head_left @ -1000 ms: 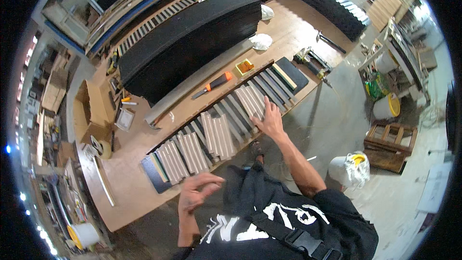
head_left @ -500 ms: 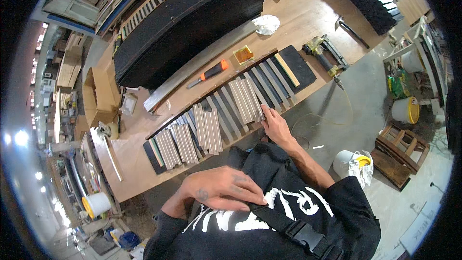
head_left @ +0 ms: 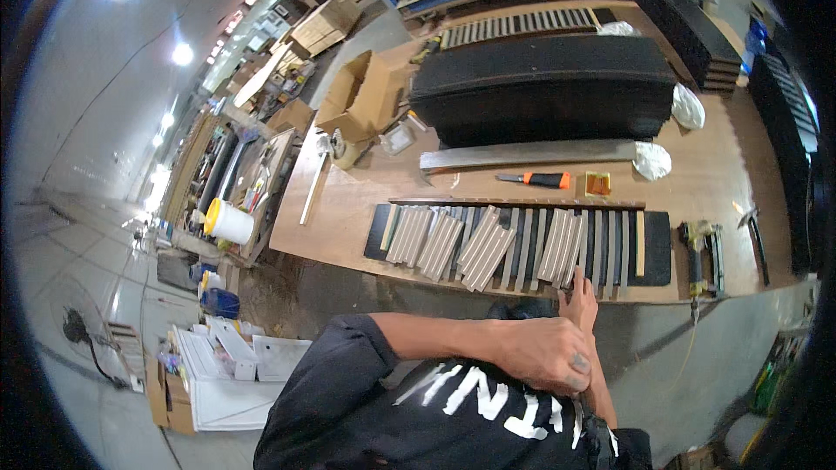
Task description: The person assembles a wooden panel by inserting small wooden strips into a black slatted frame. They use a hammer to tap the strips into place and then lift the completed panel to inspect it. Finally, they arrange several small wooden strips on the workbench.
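Observation:
A long black board (head_left: 653,252) lies near the table's front edge, with grey slats (head_left: 612,248) set across it at intervals. On top rest several loose bundles of striped grey-brown strips, one bundle (head_left: 560,246) near my right hand and another bundle (head_left: 488,248) farther left, some lying askew. My right hand (head_left: 578,300) reaches up to the board's near edge, fingers stretched out, fingertips at the lower ends of the strips. Across my chest, my left hand (head_left: 553,355) is curled closed over my right forearm. Its fingertips are hidden, so anything within them cannot be seen.
Behind the board lie an orange-and-black knife (head_left: 547,180), an amber block (head_left: 597,184) and a long metal bar (head_left: 531,155). A tall black stack (head_left: 544,91) stands farther back. A nail gun (head_left: 701,257) and a hammer (head_left: 756,244) lie right; an open carton (head_left: 357,100) stands left.
The view has swung left and levelled out. My left hand has moved from the chest strap to above my right forearm and curled up. My right hand stays at the strips' near ends.

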The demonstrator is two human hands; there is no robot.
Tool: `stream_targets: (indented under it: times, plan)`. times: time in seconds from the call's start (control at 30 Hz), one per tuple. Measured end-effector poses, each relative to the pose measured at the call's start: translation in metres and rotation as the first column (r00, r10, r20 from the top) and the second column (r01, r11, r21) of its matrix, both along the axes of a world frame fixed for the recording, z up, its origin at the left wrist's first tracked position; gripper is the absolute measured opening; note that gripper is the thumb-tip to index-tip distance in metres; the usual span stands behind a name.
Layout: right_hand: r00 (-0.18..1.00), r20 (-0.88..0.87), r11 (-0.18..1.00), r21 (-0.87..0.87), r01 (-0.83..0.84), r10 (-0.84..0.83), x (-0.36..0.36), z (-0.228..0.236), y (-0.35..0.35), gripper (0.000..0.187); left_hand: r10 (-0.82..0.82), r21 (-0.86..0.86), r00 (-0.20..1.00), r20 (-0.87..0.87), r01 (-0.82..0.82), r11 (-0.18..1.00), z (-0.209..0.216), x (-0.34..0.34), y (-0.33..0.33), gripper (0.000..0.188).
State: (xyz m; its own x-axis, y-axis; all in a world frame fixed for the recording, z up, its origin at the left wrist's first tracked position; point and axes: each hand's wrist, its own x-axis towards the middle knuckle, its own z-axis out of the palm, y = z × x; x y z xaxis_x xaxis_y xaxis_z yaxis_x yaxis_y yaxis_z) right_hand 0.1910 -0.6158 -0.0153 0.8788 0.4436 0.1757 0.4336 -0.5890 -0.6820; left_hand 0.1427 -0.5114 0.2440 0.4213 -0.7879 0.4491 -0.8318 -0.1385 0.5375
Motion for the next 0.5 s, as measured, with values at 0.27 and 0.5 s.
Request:
stream_targets:
  times: [0.27,0.5]
  plan:
    - [0.999,-0.026,0.999,-0.026,0.041,-0.042,0.011,0.003,-0.001,0.065,0.21,0.362,0.978,-0.02,-0.188,0.913,-0.026,0.013,0.045,0.016]
    - [1.0,0.001,0.999,-0.05,0.016,-0.016,0.008,0.001,-0.004,0.064,0.345,0.318,0.629,-0.697,-0.16,0.935,-0.043,-0.002,0.103,0.026]
